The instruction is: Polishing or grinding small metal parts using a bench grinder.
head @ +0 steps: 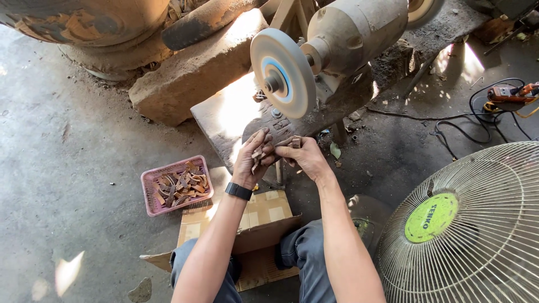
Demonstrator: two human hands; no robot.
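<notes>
Left hand [251,160]: fingers closed round small brown pieces [257,154], black wristband on wrist.
Right hand [303,157]: fingers pinch one small brown piece [295,142], touching the left hand's fingers.
Location: both hands meet just below the buffing wheel [282,73] of a grey bench grinder [351,31].
Pink basket [176,186]: on the floor left of the hands, holds more brown pieces.
Cardboard box [264,216]: flattened, under the knees.
Fan [470,230]: lower right, wire guard.

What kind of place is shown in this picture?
Probably a small, informal workshop with a dusty concrete floor. A bench grinder with a buffing wheel stands on a rough wooden stand, a pink basket holds small brown parts, and both hands hold such pieces.
</notes>
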